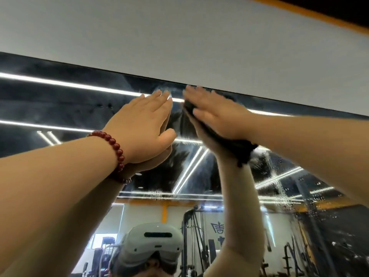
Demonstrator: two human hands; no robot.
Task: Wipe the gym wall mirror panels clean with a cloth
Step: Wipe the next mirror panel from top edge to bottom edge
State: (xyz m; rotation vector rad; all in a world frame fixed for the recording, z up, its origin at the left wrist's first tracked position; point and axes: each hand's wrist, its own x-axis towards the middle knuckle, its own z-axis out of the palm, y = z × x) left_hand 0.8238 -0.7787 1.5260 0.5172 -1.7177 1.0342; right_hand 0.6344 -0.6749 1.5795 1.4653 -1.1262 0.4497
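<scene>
We see a plain white wall [179, 37] up high, with an orange stripe [311, 14] under a black ceiling [329, 3]

Both arms up; L hand [142, 124] & R hand [215, 114] flat.

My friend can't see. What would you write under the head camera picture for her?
A person's right hand presses a dark cloth flat against the top of a wall mirror. Their left hand, with a red bead bracelet, rests flat beside it.
</scene>
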